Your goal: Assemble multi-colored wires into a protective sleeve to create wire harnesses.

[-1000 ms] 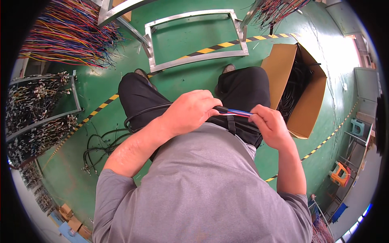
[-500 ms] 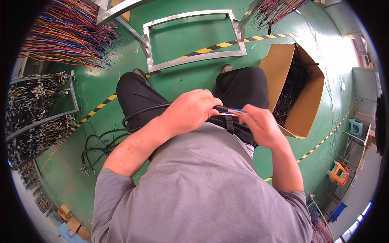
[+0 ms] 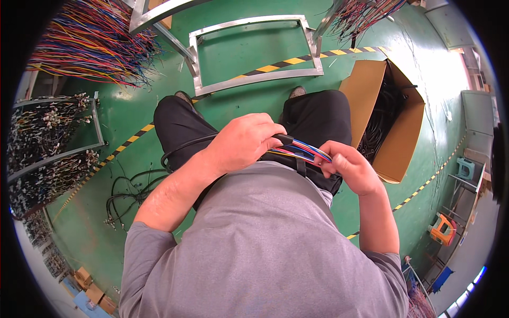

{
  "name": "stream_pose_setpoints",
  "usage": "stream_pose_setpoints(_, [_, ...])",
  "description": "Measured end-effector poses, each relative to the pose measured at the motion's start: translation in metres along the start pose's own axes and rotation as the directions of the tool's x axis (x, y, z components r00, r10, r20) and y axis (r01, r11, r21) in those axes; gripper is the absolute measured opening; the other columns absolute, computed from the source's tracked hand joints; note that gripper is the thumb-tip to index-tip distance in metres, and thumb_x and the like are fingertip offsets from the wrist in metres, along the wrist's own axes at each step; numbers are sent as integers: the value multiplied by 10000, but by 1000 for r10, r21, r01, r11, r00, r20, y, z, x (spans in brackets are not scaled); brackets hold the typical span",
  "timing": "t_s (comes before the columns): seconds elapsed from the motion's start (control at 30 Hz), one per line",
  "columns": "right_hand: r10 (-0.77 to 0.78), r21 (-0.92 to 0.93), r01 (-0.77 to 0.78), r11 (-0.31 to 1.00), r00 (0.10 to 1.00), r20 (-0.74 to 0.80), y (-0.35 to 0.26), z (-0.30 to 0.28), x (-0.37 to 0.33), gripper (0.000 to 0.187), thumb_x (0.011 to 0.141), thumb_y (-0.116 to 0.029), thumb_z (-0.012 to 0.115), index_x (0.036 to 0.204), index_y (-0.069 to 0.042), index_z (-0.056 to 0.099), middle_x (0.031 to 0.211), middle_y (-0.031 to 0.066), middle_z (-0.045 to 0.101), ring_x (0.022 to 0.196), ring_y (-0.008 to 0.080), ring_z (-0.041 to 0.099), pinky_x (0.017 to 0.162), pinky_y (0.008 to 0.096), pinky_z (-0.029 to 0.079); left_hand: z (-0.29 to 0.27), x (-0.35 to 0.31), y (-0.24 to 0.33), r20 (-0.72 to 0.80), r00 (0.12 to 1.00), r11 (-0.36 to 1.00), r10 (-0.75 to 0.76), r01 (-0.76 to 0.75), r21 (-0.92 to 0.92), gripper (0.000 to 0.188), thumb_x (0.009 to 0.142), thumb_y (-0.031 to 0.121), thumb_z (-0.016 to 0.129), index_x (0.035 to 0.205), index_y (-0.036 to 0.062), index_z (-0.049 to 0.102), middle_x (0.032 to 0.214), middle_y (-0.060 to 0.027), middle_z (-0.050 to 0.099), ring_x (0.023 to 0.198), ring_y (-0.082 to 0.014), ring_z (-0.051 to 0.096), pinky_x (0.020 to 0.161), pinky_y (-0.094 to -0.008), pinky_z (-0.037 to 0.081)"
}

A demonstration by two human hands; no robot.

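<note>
Above my lap, my left hand (image 3: 248, 139) is closed round a black cable sleeve (image 3: 284, 139), gripping it close to its end. Out of that end come thin coloured wires (image 3: 306, 147), red, blue and white among them. They bend round near my right hand (image 3: 347, 165), whose fingers are curled and pinch the bundle. A second run of wires, one of them yellow, passes back below toward my left hand; where it ends is hidden by the palm. Behind my left wrist, the black cable (image 3: 185, 144) loops across my left thigh.
A metal frame (image 3: 260, 79) stands on the floor ahead. To the right is an open cardboard box (image 3: 400, 153) of black cables. Black cables (image 3: 127, 196) lie on the floor at left. Coloured wires (image 3: 95, 42) hang at far left, beside racks with connectors (image 3: 50, 124).
More coloured wire now shows outside the black sleeve. My right hand has moved slightly right and down, and the wires now bow between my hands. My left hand has shifted a little left.
</note>
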State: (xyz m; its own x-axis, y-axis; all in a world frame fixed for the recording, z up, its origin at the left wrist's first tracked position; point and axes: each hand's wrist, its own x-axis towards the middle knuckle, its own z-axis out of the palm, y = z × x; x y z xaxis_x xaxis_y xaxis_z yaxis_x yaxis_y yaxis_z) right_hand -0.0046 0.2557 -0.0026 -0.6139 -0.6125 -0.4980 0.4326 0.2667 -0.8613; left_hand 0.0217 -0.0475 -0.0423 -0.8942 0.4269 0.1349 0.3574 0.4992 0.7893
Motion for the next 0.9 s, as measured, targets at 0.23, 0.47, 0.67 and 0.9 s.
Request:
stream_pose_setpoints(0.23, [43,-123,-53,991,995,-85,-1,5,0,248,1141,-188,539,1012,-13,660,846,-29,588,803,85,536,746,257,455,-2,-2,-1,17,1000,1000,8,-7,-19,258,900,92,804,1145,34,748,984,-121,705,906,-313,692,811,-421,562])
stream_pose_setpoints(0.47, [-151,-393,69,917,972,-181,0,44,18,198,1097,-150,584,996,-2,668,790,31,645,760,82,559,713,279,477,15,-2,11,-1,997,997,72,-72,-9,276,883,99,815,1144,36,748,982,-127,709,915,-326,696,820,-422,570])
stream_pose_setpoints(0.67, [-192,-194,168,967,975,-114,27,14,21,214,1119,-162,558,1049,10,665,841,-5,631,765,91,553,706,267,455,-1,-3,2,-31,999,999,17,-18,-27,270,886,111,811,1141,51,747,972,-123,707,904,-329,694,801,-414,565])
stream_pose_setpoints(0.9, [-135,-369,66,927,977,-164,1,43,29,236,1096,-145,584,949,11,684,773,-19,607,748,71,533,665,261,426,14,-1,5,-44,990,990,136,-133,56,268,888,104,807,1145,53,747,970,-115,704,894,-323,690,802,-419,565])
